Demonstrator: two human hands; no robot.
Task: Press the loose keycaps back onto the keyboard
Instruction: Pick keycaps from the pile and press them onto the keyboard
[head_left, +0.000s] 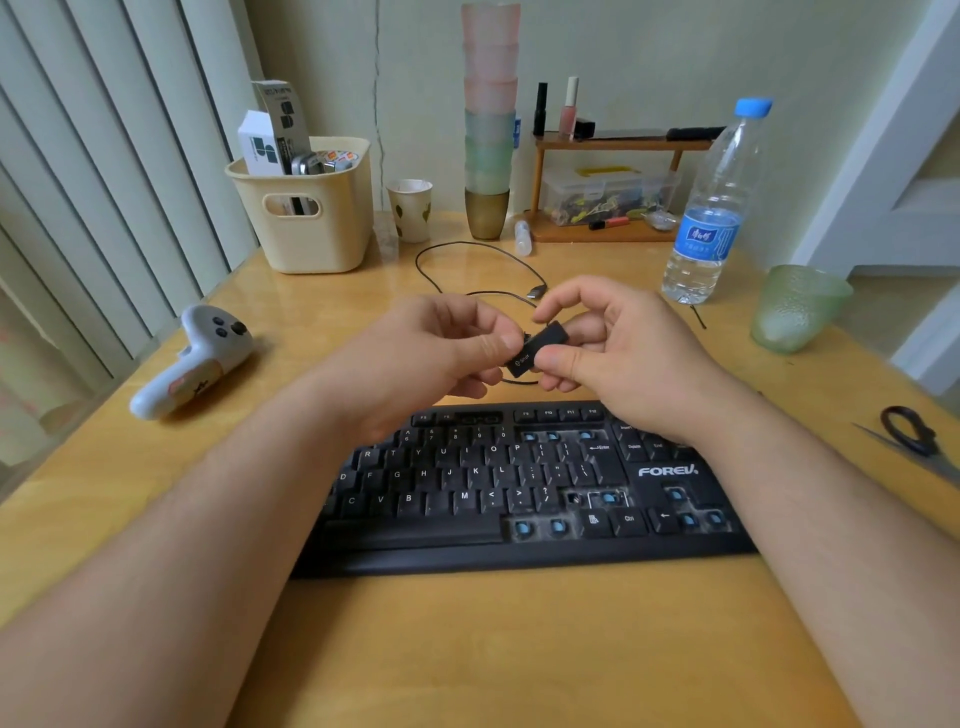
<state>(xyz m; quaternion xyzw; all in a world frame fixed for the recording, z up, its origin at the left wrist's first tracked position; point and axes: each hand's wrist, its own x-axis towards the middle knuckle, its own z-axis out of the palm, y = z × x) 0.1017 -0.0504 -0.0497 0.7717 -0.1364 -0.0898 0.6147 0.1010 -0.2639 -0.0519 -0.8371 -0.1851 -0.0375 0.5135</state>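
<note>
Black plastic Shift keycap (535, 349), long, held in the air between both hands: left hand (436, 353) pinching one end with its thumb, right hand (613, 348) gripping the other, fingers curled round. Keyboard (519, 499) lies below the fingers, its wide gap showing a blue stem. Risk: pressed unevenly, such a long cap may seat crooked.

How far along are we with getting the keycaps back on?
Most letter keys sit on the keyboard. Both hands, left hand and right hand, pinch a long Shift keycap above it. Left: bare blue stems near Enter, right of the spacebar, and around the arrows.
</note>
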